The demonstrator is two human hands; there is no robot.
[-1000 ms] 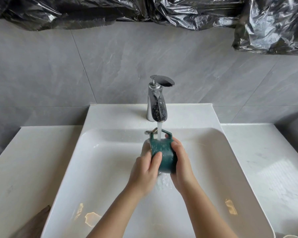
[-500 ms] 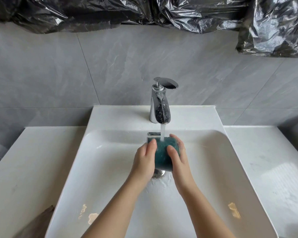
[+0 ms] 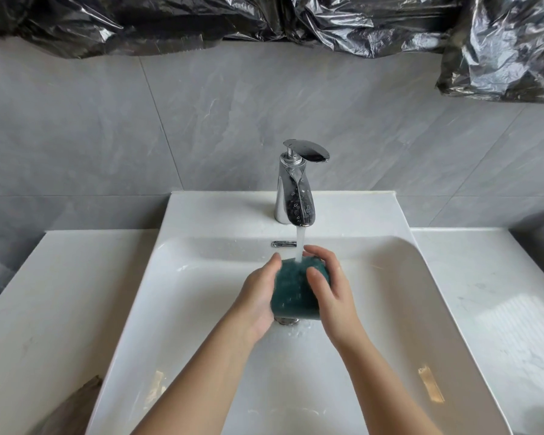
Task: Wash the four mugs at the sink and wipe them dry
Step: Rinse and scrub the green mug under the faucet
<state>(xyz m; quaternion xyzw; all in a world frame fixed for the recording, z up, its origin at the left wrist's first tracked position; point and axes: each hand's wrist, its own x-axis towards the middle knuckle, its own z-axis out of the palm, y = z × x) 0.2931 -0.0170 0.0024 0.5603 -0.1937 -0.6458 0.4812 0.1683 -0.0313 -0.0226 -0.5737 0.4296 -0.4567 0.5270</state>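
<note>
A dark green mug point(image 3: 292, 293) is held over the white sink point(image 3: 201, 309), right under the running stream from the chrome tap point(image 3: 294, 196). My left hand point(image 3: 259, 296) wraps its left side. My right hand point(image 3: 330, 290) covers its right side, fingers curled over the top. The mug looks blurred with water running over it; its handle is hidden. Water splashes around the drain point(image 3: 285, 321) just below. No other mugs are in view.
White counter point(image 3: 44, 293) flanks the basin on both sides. A brown cloth-like corner point(image 3: 76, 406) lies at the lower left edge. Black plastic sheeting point(image 3: 500, 48) hangs along the grey tiled wall above.
The mug has turned in my hands; its handle, up at the top a second ago, is out of sight. My fingers have shifted around the mug's sides.
</note>
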